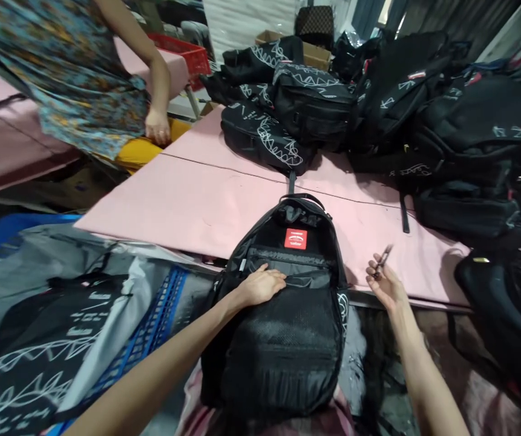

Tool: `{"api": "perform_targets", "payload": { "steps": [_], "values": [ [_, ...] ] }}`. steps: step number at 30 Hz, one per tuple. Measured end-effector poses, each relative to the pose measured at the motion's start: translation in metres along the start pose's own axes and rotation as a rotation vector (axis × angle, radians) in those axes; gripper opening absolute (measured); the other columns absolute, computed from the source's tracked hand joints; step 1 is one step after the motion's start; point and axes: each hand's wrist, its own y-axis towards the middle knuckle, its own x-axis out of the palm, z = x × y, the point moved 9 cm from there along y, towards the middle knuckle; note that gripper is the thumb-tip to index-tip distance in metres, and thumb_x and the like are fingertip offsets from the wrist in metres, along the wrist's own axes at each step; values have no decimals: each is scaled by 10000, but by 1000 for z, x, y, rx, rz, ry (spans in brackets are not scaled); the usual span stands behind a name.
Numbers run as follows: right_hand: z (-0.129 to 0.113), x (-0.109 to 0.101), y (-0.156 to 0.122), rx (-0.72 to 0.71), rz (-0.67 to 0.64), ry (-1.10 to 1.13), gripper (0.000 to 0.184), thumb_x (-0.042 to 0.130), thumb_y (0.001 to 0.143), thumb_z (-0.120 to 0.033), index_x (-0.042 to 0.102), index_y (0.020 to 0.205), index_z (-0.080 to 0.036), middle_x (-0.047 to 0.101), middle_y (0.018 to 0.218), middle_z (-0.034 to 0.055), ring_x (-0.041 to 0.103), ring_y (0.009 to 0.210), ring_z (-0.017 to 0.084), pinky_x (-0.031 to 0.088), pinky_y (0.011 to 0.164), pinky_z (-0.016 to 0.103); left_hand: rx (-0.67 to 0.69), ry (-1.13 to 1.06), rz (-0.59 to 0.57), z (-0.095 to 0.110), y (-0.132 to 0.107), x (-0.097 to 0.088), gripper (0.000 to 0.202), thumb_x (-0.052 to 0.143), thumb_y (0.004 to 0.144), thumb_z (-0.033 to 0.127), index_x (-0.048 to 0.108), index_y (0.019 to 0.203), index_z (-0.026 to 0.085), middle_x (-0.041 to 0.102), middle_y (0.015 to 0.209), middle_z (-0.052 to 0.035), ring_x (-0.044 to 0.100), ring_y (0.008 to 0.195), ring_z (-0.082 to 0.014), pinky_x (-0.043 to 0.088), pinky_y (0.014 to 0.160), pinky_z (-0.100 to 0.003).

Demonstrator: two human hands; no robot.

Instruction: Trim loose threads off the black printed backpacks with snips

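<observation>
Black backpack (287, 321), open, lies under the left hand (263, 284), whose grip I cannot tell; the right hand (386, 282), beside it, pinches a small metal tool (383, 260). Work inside the bag seems in hand; using the tool would call for bringing it over. The bag spans lap (193, 407) to pink table (173, 197), long axis pointing away, handle (309, 197) end farthest.
</observation>
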Motion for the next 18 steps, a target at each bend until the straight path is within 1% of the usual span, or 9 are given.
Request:
{"api": "perform_targets", "payload": {
  "steps": [2,4,6,7,9,11,12,15,18],
  "values": [
    [-11,37,-8,-17,-79,33,290,622,739,-499,545,814,-229,414,613,-47,440,517,93,443,513,240,9,5,4,1,0,1,367,302,926,272,665,975,245,605,1208,-44,507,1151,-174,195,1059,-443],
    [-18,75,-2,-34,-151,-43,294,557,805,-486,521,710,-210,332,531,-70,358,440,82,407,486,234,12,12,9,3,-1,0,374,293,927,278,663,977,252,607,1205,-38,507,1149,-170,199,1057,-445],
    [-18,119,14,-72,-248,-258,329,478,857,-482,561,719,-195,379,498,-60,397,446,94,418,526,250,7,23,18,7,-1,-1,375,291,927,271,662,976,251,605,1209,-35,508,1145,-167,198,1057,-449],
    [-14,143,24,-107,-309,-423,338,452,873,-472,602,771,-187,462,524,-38,468,501,112,436,580,264,1,30,22,9,-2,-1,370,295,925,263,662,974,249,604,1210,-35,510,1143,-167,200,1056,-450],
    [2,195,39,-229,-438,-830,291,455,884,-400,653,917,-188,645,778,26,590,781,164,443,762,295,-16,44,33,13,-3,-2,354,311,919,247,663,966,246,610,1201,-34,514,1139,-171,210,1053,-452],
    [26,240,48,-354,-538,-1174,269,463,886,-288,627,1083,-206,632,1095,51,539,1046,184,384,908,302,-38,57,52,15,-6,-3,341,323,917,239,660,970,242,617,1191,-31,517,1137,-177,230,1047,-451],
    [39,257,49,-383,-575,-1250,290,467,881,-243,606,1133,-208,607,1160,55,516,1089,185,371,927,298,-49,62,66,15,-8,-3,338,325,918,237,659,971,236,620,1185,-31,520,1135,-183,244,1042,-450],
    [65,281,44,-406,-629,-1336,379,426,875,-147,539,1233,-194,619,1135,78,525,1059,194,388,900,297,-82,72,114,13,-18,0,341,324,919,223,662,959,207,611,1196,-45,491,1171,-206,267,1036,-441],
    [72,274,36,-403,-630,-1401,412,383,878,-133,505,1267,-196,630,1116,75,532,1042,197,385,900,300,-89,56,242,10,-32,-2,308,349,904,190,641,1001,202,574,1240,-47,403,1247,-205,268,1044,-409]
  ]
}}
